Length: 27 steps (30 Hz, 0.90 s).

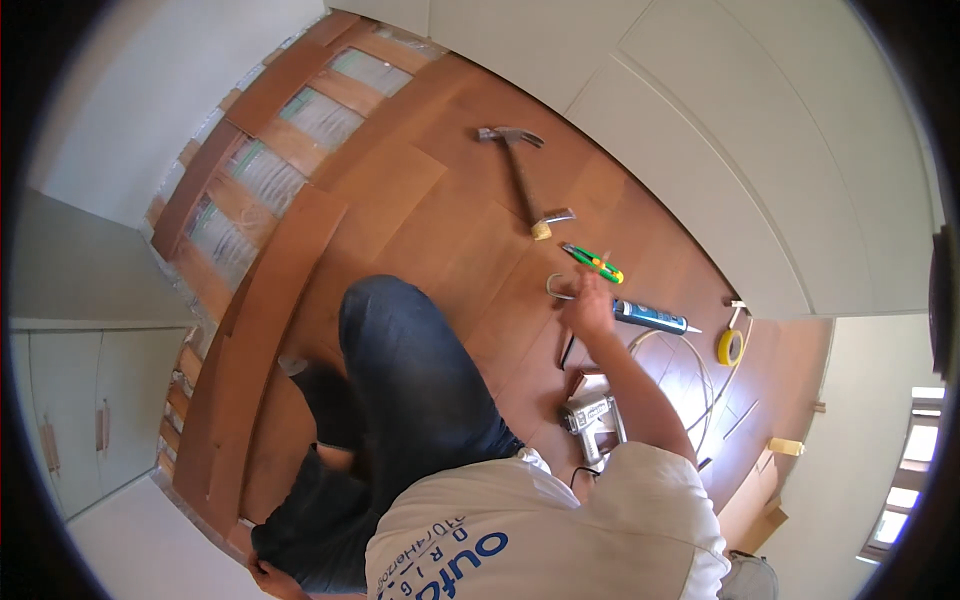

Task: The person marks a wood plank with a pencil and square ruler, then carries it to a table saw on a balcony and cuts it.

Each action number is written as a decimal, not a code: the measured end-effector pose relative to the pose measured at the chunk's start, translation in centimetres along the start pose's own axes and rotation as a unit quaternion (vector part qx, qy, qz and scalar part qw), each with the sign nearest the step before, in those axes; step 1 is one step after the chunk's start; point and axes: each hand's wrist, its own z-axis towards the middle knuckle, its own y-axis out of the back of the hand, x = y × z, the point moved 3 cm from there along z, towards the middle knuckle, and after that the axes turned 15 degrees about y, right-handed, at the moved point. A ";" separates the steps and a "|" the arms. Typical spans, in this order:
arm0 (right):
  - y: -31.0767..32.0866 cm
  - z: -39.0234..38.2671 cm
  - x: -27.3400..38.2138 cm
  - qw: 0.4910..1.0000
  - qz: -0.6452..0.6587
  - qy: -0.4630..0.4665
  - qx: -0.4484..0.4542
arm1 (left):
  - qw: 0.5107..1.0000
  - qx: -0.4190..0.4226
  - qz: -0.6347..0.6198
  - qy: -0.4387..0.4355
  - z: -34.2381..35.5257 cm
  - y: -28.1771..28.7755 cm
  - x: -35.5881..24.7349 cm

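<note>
While bending one knee (385,310) over brown wood-plank flooring (470,250), wearing a white shirt (640,500) bearing blue lettering (480,553). Keeping a wooden-handled steel claw hammer (522,180) near one o'clock, probably for easy reach. Holding bare right hand (592,305) half-curled at three o'clock over a blue, printed caulking-gun cartridge (650,316), resting bare left hand (272,582) at seven, too hidden for judging grip. Pointing right fingertips beside a green-and-yellow plastic knife (588,260), not showing whether gripping anything.

The head fisheye looks down at the floor (450,250), seemingly near.
</note>
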 end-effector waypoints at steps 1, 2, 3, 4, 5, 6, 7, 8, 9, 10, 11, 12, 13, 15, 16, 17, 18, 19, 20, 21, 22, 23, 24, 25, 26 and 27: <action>2.0 -1.8 -4.2 0.998 -0.062 0.007 -0.006 | 1.000 0.016 -0.001 -0.009 0.3 -0.7 -0.4; 3.4 -2.5 -6.3 0.995 -0.072 -0.033 0.064 | 1.000 0.010 0.015 -0.008 0.4 -0.8 -0.3; 4.4 -3.1 -6.8 0.989 -0.082 -0.036 0.113 | 0.999 0.000 0.032 -0.003 0.2 -0.6 0.0; 5.1 -3.8 -7.7 0.980 -0.110 -0.025 0.164 | 0.998 -0.005 0.042 0.040 0.1 -0.5 -0.3; 5.5 -4.6 -8.5 0.967 -0.135 -0.014 0.214 | 0.998 -0.005 0.043 0.041 0.4 -0.6 0.4; 5.5 -4.9 -9.0 0.967 -0.135 -0.010 0.216 | 0.999 -0.008 0.041 0.007 0.7 -0.6 1.2; 5.2 -4.6 -9.4 0.963 -0.159 0.023 0.215 | 0.999 -0.012 0.037 -0.023 1.0 -0.8 1.8; 4.7 -4.6 -10.1 0.958 -0.183 0.057 0.213 | 0.999 -0.015 0.036 -0.015 1.2 -0.9 1.9; 4.5 -4.4 -11.1 0.953 -0.193 0.062 0.224 | 0.999 0.016 -0.006 -0.028 1.3 -1.4 1.9; 4.8 -5.6 -13.5 0.950 -0.211 0.039 0.225 | 0.997 0.051 -0.050 -0.042 1.8 -2.2 2.2; 4.7 -5.5 -13.7 0.957 -0.201 0.042 0.205 | 0.997 0.040 -0.037 -0.055 2.7 -2.1 2.9; 4.6 -4.4 -12.5 0.964 -0.151 0.043 0.215 | 0.995 0.069 -0.065 -0.033 2.3 -0.6 3.1; 5.4 -4.7 -13.4 0.967 -0.144 0.038 0.205 | 0.993 0.069 -0.072 -0.055 1.6 -0.1 1.0; 8.4 -6.4 -17.8 0.970 -0.184 0.051 0.149 | 0.996 0.040 -0.056 -0.063 2.2 -1.3 -0.1; 8.2 -4.9 -16.3 0.981 -0.160 0.027 0.109 | 0.996 0.029 -0.044 -0.077 1.5 0.2 -0.5; 8.6 -3.0 -13.8 0.988 -0.133 0.006 0.073 | 0.996 0.017 -0.029 -0.087 0.4 2.1 -0.3; 9.3 -1.5 -13.8 0.993 -0.108 -0.002 0.037 | 0.997 0.005 -0.035 -0.067 0.1 2.3 -0.1; 10.0 -0.4 -14.5 0.996 -0.083 -0.013 0.002 | 0.998 0.000 -0.043 -0.051 -0.2 2.2 0.2; 10.5 0.4 -15.5 0.994 -0.106 -0.037 0.009 | 0.998 -0.003 -0.049 -0.036 -0.4 2.0 0.0; 11.1 0.8 -16.8 0.989 -0.131 -0.063 0.015 | 0.999 0.007 -0.029 -0.032 -0.5 1.9 -2.1; 11.1 1.1 -18.0 0.992 -0.105 -0.068 0.008 | 0.999 -0.002 -0.029 -0.039 -0.3 2.0 -2.5; 10.8 1.7 -18.8 0.994 -0.101 -0.051 0.010 | 0.998 -0.011 -0.028 -0.047 -0.2 2.1 -2.6; 10.8 1.9 -20.0 0.989 -0.115 -0.085 0.030 | 0.999 -0.017 -0.031 -0.035 -0.3 2.3 -3.3; 10.5 2.0 -20.9 0.983 -0.128 -0.122 0.049 | 0.997 -0.022 -0.025 -0.064 -0.4 2.8 -4.5; 10.3 2.3 -21.5 0.984 -0.131 -0.114 0.045 | 0.995 -0.021 -0.022 -0.095 -0.7 2.7 -5.2; 9.7 2.4 -22.2 0.982 -0.130 -0.129 0.049 | 0.995 -0.022 -0.029 -0.091 -0.9 2.9 -4.8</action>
